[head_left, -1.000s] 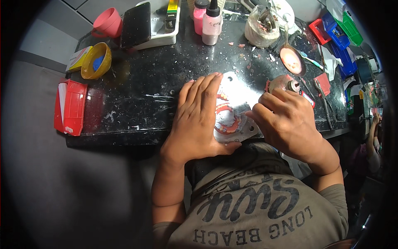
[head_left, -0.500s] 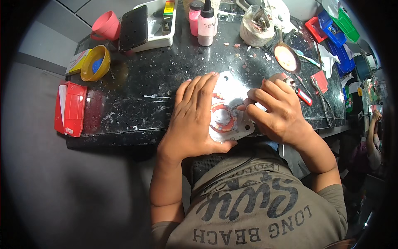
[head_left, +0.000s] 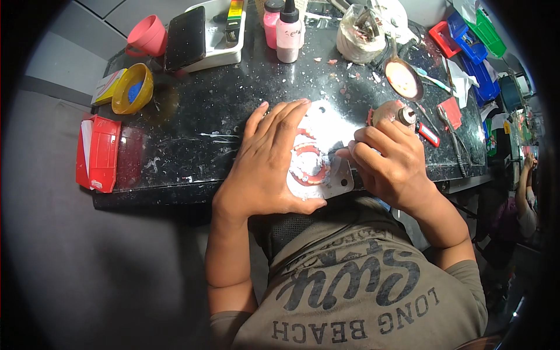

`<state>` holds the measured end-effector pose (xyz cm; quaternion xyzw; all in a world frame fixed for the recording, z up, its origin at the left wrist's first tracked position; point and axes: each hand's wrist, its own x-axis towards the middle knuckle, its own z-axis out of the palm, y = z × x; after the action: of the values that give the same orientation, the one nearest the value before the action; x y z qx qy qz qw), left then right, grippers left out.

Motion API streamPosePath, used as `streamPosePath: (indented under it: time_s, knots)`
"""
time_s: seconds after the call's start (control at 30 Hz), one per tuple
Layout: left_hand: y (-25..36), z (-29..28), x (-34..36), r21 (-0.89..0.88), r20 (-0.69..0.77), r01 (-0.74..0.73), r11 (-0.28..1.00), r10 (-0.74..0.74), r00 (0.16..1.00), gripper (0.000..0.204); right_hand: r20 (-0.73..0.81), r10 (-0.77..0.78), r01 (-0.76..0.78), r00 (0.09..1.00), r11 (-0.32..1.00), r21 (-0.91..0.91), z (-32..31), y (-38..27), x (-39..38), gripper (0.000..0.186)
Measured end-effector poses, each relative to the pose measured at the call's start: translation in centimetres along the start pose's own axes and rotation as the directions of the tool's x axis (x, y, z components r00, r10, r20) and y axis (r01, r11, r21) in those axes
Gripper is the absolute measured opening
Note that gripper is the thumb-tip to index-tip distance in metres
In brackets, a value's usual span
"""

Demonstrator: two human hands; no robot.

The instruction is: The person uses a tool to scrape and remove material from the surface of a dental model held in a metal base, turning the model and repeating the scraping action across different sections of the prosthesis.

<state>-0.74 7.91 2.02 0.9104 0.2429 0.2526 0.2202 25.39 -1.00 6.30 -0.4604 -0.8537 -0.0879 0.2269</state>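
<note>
Drawn a little toward the body with the right hand (head_left: 388, 160) since half a second ago, baring more of the burner bottle (head_left: 406, 115) just beyond the knuckles; turned slightly on the spot, the pale metal plate (head_left: 337, 175) under the left hand (head_left: 262, 163). Spread wide with the left grip, clasping the plate's left side, fingers reaching across toward the far end and thumb lying along the near edge. Curled nearly closed with the right grip, just beside the plate's right edge; impossible to tell what, if anything, is inside, beyond something dark and slim near the thumb. Set in white material on the plate, between both hands, at the front of the black worktop (head_left: 198, 105): a pink denture arch (head_left: 317, 177) with teeth, near another pink curved piece (head_left: 304, 135) farther back. Placed well apart on the left: a red tray (head_left: 105, 163), an amber bowl (head_left: 146, 93) with blue contents, a pink cup (head_left: 147, 36). Standing at the back: a pink bottle (head_left: 271, 26) beside a squeeze bottle (head_left: 288, 44) with black nozzle. Lying to the right: a small pan (head_left: 402, 79) of pinkish material, a toothbrush (head_left: 431, 80), a pink sheet (head_left: 450, 112).
</note>
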Motion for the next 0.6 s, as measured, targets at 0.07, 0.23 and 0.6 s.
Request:
streamPosePath:
  time_s: [0.07,0.23,0.6]
  knots:
    - [-0.4,-0.4,0.2,-0.005,0.03,-0.022,1.0,0.022,0.999,0.146,-0.031,0.028,-0.027,0.999,1.0,0.011,0.3,-0.3,-0.1,0.017]
    - [-0.6,-0.5,0.3,-0.028,0.049,-0.046,0.999,0.048,0.998,0.146,-0.101,0.141,-0.14,0.985,0.99,0.015,1.2,-2.0,-0.8,0.019]
    - [-0.1,-0.3,0.0,-0.009,0.045,-0.012,1.0,0.013,0.999,0.147,0.007,0.091,-0.091,0.996,0.995,-0.037,-0.6,-1.5,-0.1,0.016]
